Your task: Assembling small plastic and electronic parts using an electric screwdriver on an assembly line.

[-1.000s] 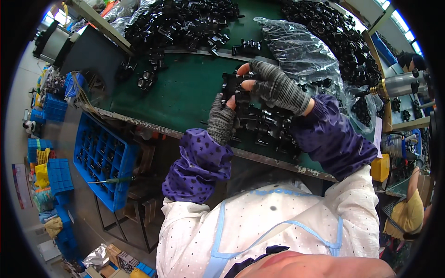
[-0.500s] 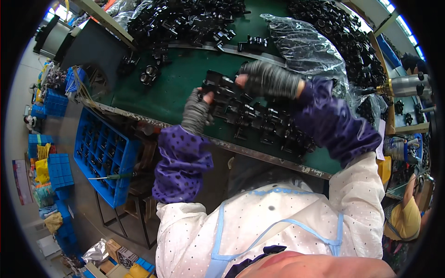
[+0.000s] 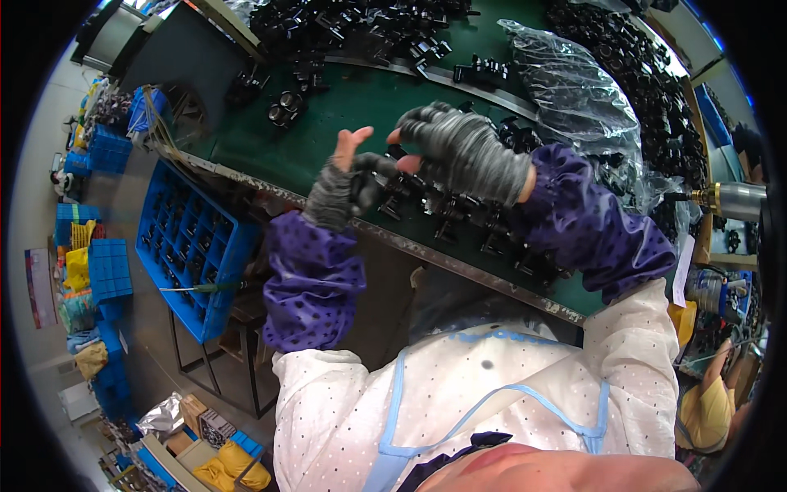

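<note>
My left hand [image 3: 346, 184], in a grey striped glove with bare fingertips, is beside the row of black parts at the bench's near edge. Its thumb is spread away from the other fingers, and I see nothing held in it. Just to its right, my right hand [image 3: 463, 152] wears the same kind of glove. Between its bare thumb and fingertip shows a small black part [image 3: 397, 152], mostly hidden by the hand. Several black metal-looking parts [image 3: 447, 209] stand in a row under and beside my right hand, partly covered by it.
Piles of black parts [image 3: 352, 29] lie at the back of the green bench [image 3: 320, 107], beside a clear plastic bag [image 3: 574, 82]. A blue divided crate [image 3: 217, 299] stands to the left with a screwdriver [image 3: 205, 288] across it. A metal cylinder tool [image 3: 734, 199] juts in at right.
My left hand has come off the black part that both hands were at, its thumb now spread. My right hand has turned, its fingertips lower and nearer the left hand. The whole view has shifted slightly.
</note>
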